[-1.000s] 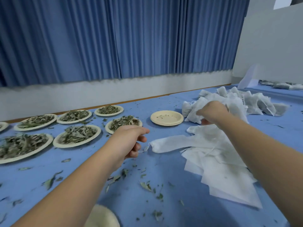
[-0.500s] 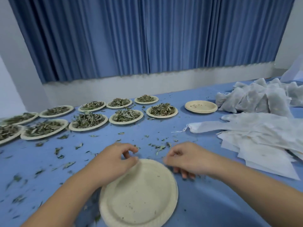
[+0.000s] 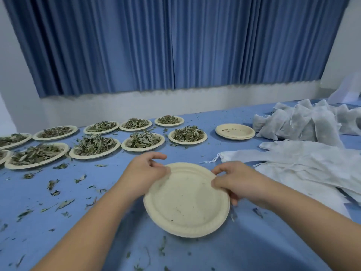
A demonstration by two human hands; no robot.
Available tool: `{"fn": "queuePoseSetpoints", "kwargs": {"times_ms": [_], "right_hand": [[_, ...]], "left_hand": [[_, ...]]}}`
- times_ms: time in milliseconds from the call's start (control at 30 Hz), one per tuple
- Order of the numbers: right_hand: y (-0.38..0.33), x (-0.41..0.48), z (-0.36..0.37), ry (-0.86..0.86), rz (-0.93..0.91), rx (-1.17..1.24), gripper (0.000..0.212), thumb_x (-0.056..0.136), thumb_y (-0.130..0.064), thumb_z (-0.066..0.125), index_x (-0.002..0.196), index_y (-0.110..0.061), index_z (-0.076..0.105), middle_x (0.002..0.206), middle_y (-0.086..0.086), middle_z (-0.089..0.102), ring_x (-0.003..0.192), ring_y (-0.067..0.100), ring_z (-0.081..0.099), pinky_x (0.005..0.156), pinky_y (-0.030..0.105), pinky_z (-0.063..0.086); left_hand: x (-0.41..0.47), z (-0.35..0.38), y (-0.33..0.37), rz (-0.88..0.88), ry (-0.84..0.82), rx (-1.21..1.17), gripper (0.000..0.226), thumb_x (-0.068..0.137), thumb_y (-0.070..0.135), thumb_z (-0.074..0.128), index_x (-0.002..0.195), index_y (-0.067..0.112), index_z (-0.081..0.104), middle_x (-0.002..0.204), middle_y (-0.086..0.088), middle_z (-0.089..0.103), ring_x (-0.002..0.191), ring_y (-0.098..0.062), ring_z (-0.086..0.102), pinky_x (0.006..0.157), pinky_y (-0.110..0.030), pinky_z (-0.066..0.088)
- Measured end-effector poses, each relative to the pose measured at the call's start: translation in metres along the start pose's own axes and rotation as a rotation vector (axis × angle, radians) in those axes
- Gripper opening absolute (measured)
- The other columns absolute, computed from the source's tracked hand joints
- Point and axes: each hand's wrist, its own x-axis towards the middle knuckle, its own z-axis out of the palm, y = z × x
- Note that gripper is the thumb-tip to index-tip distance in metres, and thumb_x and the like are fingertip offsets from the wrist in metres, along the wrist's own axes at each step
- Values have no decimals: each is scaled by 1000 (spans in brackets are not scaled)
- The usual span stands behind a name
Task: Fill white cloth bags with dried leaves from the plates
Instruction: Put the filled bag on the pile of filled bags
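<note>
An empty cream paper plate (image 3: 185, 204) is held tilted just above the blue table, close in front of me. My left hand (image 3: 145, 172) pinches its far left rim and my right hand (image 3: 237, 179) grips its right rim. Several plates heaped with dried leaves (image 3: 142, 140) stand in two rows at the left and middle. Flat empty white cloth bags (image 3: 304, 165) lie in a pile at the right. Filled white bags (image 3: 304, 124) are heaped behind them.
A short stack of empty plates (image 3: 235, 131) sits between the leaf plates and the filled bags. Loose leaf bits (image 3: 64, 204) litter the blue tablecloth (image 3: 254, 241). A blue curtain (image 3: 175, 42) hangs behind the table.
My right hand left the filled bags and my left hand pulled back; both came to the empty plate near me and lifted it off the table, tilted. My view turned left.
</note>
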Motion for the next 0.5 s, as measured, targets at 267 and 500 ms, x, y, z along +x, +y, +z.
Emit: {"fn": "queuePoseSetpoints", "kwargs": {"times_ms": [267,500], "right_hand": [[20,77,-98,317,111,289,9,82,2,58,78,-5,53,59,7,43,44,17,42,37,21,39],[27,168,-139,554,170,618,8,97,-4,48,103,0,48,85,14,52,56,21,52,33,18,45]], "left_hand": [[40,66,-11,-98,242,-270,18,99,26,49,97,23,66,72,1,61,50,-11,54,53,-29,48],[53,72,-32,-59,223,-134,22,98,27,50,87,36,67,70,-4,64,54,-16,49,53,-33,42]]}}
